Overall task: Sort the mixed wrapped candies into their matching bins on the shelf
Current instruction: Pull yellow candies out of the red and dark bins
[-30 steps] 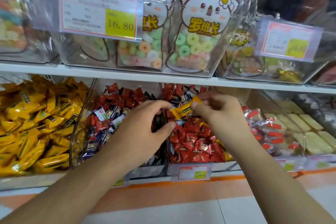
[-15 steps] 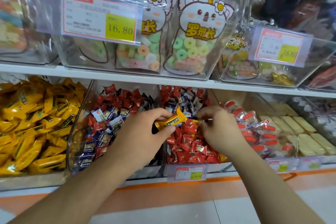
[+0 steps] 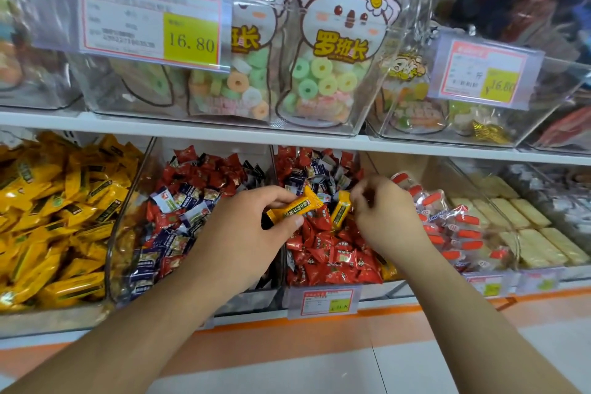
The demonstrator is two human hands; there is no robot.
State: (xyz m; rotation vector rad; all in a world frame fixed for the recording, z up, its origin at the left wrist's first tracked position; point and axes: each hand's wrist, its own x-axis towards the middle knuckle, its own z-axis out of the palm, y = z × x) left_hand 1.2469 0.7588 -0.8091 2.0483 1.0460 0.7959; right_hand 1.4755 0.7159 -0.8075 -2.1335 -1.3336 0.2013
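My left hand [image 3: 246, 233] pinches a yellow wrapped candy [image 3: 295, 208] between thumb and fingers, above the divider between two clear bins. My right hand [image 3: 383, 214] reaches into the red candy bin [image 3: 323, 296] and pinches a second yellow candy [image 3: 341, 210] standing up among the red wrappers [image 3: 332, 259]. The bin of yellow candies [image 3: 48, 217] sits at the far left. Between them, a bin [image 3: 128, 201] holds mixed red and dark blue candies [image 3: 185, 198].
Right of the red bin are clear-wrapped sweets with orange ends [image 3: 447, 224] and pale yellow bars [image 3: 527, 233]. A white shelf [image 3: 319, 141] above carries clear tubs of bagged ring candies [image 3: 326, 80] with price tags [image 3: 150, 16]. Tiled floor lies below.
The yellow candy passed from my right hand to my left hand. My right hand then dipped into the red bin and took hold of a second yellow candy.
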